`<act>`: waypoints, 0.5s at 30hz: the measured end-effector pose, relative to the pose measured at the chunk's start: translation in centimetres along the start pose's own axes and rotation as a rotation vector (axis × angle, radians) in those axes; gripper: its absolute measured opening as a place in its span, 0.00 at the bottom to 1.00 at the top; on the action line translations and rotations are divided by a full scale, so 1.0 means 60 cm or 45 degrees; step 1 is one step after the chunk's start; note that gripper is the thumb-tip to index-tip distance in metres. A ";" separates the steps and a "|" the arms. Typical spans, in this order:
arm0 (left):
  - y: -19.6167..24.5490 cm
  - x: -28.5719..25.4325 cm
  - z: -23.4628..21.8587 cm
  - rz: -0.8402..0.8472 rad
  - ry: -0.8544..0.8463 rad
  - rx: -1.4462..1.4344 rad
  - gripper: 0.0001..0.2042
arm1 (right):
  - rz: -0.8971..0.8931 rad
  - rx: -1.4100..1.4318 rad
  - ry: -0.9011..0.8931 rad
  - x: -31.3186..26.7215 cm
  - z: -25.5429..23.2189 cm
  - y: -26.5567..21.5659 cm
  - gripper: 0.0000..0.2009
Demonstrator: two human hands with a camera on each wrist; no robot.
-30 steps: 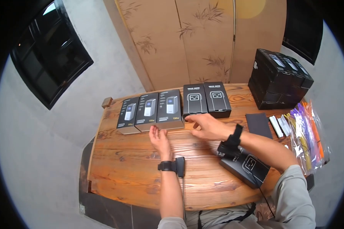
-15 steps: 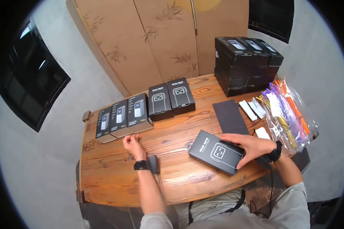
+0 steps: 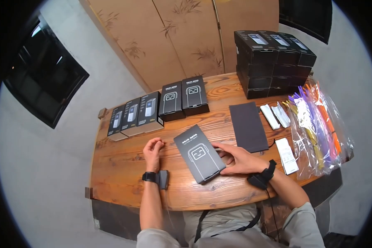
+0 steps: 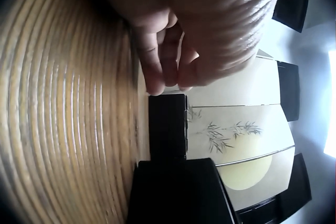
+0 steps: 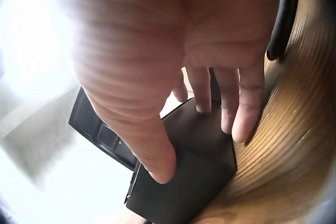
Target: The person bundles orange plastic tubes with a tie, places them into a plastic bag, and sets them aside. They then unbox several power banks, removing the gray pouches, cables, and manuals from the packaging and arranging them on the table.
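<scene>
A black box (image 3: 190, 142) printed with a white outlined smiling face lies at an angle on the wooden table in front of the person. The right hand (image 3: 242, 161) grips it at its right side near the lower corner. In the right wrist view the thumb (image 5: 160, 169) and the spread fingers (image 5: 244, 119) are on the black box (image 5: 194, 182). The left hand (image 3: 153, 152) rests on the table to the left of this box, holding nothing, its fingers loosely curled. In the left wrist view the left hand's fingertips (image 4: 155, 85) hang near the tabletop.
Behind stand two similar face-printed boxes (image 3: 194, 93) beside three boxes (image 3: 149, 108) picturing a silver device. A stack of black boxes (image 3: 256, 70) rises at the back right. A dark flat sheet (image 3: 249, 126), white packets (image 3: 270, 117) and bagged coloured strips (image 3: 318, 128) lie to the right.
The right hand has come back from the row of boxes to the face-printed box, gripped it, and turned and shifted it left. The left hand has drawn back from the row.
</scene>
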State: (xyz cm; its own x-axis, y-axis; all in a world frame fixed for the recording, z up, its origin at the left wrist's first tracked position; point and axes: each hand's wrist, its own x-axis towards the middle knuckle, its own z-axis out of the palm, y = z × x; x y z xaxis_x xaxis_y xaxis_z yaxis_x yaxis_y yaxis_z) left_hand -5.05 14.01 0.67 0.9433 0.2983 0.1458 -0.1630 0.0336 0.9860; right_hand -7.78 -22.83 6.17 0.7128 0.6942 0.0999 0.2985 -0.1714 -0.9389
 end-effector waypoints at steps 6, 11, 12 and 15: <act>-0.013 0.012 -0.011 0.000 0.080 0.019 0.05 | 0.090 0.163 -0.054 0.032 0.011 0.041 0.41; -0.009 0.013 -0.007 -0.024 0.111 0.134 0.05 | -0.128 0.124 0.076 0.037 0.031 0.079 0.35; -0.008 0.013 -0.006 -0.024 0.123 0.142 0.05 | -0.114 0.121 0.082 0.036 0.031 0.080 0.34; -0.010 0.014 -0.008 -0.024 0.169 0.133 0.04 | -0.106 0.112 0.093 0.035 0.030 0.079 0.32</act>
State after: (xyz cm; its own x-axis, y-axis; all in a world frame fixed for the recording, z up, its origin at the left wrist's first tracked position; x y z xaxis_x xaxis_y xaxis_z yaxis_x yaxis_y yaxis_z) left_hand -4.29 14.68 0.15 0.8981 0.4225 0.1219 -0.1081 -0.0565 0.9925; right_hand -6.01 -20.95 1.34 0.7330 0.6503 0.1994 0.3040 -0.0509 -0.9513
